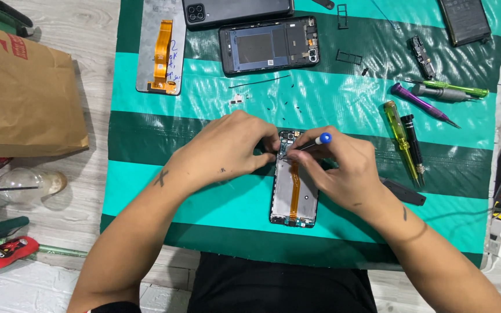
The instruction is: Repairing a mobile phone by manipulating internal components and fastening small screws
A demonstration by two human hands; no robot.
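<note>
My left hand pinched the top edge of the opened phone while my right hand gripped a blue-capped screwdriver against it.

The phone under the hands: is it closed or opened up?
Opened up: the phone lies with no back cover, its orange flex cable and inner frame exposed.

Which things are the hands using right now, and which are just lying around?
In use:
- left hand steadying the opened phone
- right hand holding a blue-tipped tool at the phone's top end

Lying about:
- yellow screwdriver
- purple tool
- spare screen
- phone frame
- paper bag
</note>
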